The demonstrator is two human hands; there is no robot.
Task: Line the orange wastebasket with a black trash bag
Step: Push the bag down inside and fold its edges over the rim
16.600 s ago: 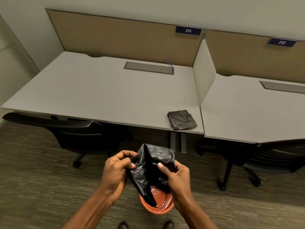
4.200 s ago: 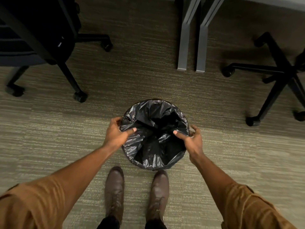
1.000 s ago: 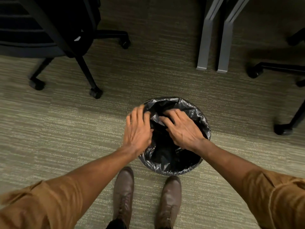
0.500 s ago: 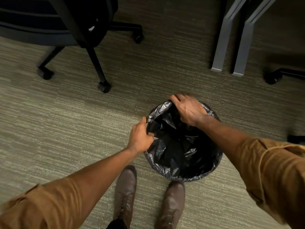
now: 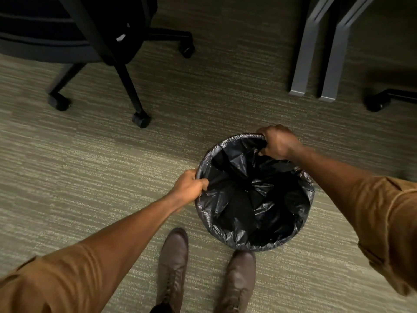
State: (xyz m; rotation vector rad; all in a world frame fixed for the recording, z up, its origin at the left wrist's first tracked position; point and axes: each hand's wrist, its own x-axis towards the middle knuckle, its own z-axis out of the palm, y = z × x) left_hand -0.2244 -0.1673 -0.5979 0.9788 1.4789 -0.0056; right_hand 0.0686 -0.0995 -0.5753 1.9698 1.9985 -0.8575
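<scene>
The round wastebasket stands on the carpet in front of my feet, fully wrapped by the black trash bag, so no orange shows. The bag's edge is folded over the rim all the way round and its crumpled body hangs inside. My left hand grips the bag-covered rim at the basket's left side. At the far right of the rim, my right hand is closed on the bag edge, thumb inside the opening.
A black office chair on castors stands at the upper left, one castor near the basket. Two grey desk legs rise at the upper right, beside another chair's castor. My brown shoes stand just below the basket.
Both hands came out of the bag's inside and moved to the rim. My right hand slid along the far rim to the right; my left stayed gripping the left side.
</scene>
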